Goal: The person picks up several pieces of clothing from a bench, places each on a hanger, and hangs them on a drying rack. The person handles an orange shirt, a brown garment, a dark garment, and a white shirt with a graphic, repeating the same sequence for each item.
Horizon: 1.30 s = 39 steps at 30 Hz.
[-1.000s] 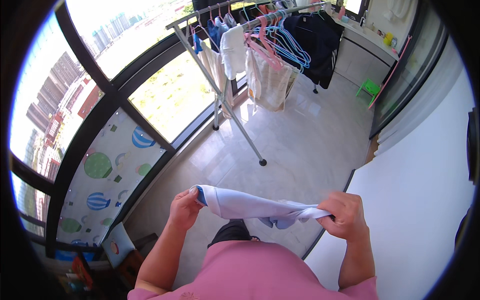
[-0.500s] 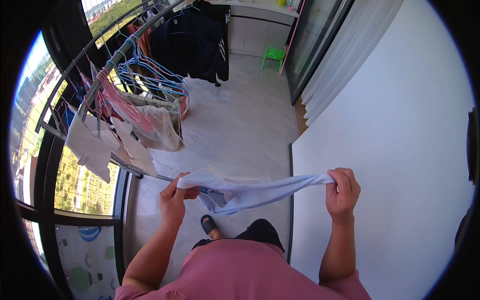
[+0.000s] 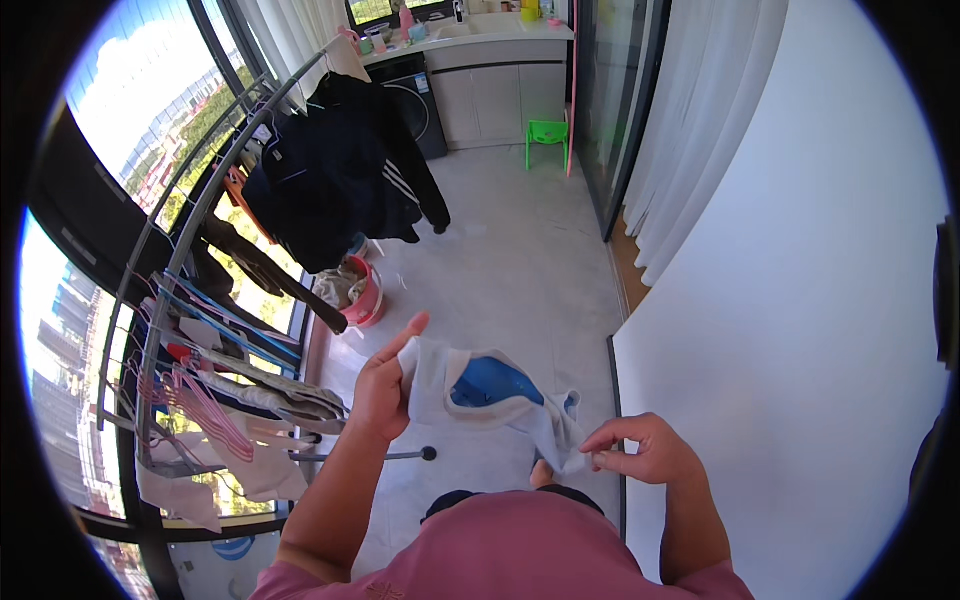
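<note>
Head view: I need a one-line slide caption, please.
Left hand and right hand hold a white-and-blue garment beside a loaded drying rack.

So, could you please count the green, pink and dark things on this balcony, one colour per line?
Green: 1, the small chair
Pink: 1, the bucket
Dark: 1, the jacket hanging on the drying rack
Total: 3
The pale cloth held between the left hand and the right hand is not counted.

Pale tiled floor [image 3: 520, 250], pink basket [image 3: 362, 298], green stool [image 3: 547, 135]
</note>
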### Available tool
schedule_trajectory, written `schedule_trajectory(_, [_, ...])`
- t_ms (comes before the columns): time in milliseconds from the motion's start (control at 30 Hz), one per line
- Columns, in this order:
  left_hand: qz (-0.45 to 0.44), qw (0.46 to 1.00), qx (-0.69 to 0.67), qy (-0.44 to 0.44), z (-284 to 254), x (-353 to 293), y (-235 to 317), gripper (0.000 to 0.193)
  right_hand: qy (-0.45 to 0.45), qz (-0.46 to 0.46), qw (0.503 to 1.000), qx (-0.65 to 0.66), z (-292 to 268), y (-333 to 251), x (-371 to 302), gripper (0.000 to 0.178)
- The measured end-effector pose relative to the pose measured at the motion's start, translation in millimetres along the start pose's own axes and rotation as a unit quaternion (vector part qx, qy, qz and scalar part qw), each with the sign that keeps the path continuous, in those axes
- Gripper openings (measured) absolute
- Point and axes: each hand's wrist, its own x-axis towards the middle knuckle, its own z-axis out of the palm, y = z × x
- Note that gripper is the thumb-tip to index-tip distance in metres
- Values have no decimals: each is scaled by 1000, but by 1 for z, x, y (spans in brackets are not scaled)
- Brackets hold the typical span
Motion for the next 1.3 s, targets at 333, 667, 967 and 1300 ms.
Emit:
schedule_trajectory(333, [211, 817, 524, -118, 57, 63, 34, 36, -167, 1, 982, 92, -11, -20, 238, 69])
schedule_trajectory(667, [1, 964, 182, 192, -123, 109, -53, 77, -279, 97, 908, 297, 1, -65, 369, 73])
schedule_trajectory(967, [-95, 955, -211, 183, -147, 159, -119, 77, -309, 110, 861, 389, -4, -80, 451, 124])
schedule_trajectory(1300, [125, 843, -258, 456, -108, 142, -48, 31, -359, 30, 856, 371, -27, -68, 640, 79])
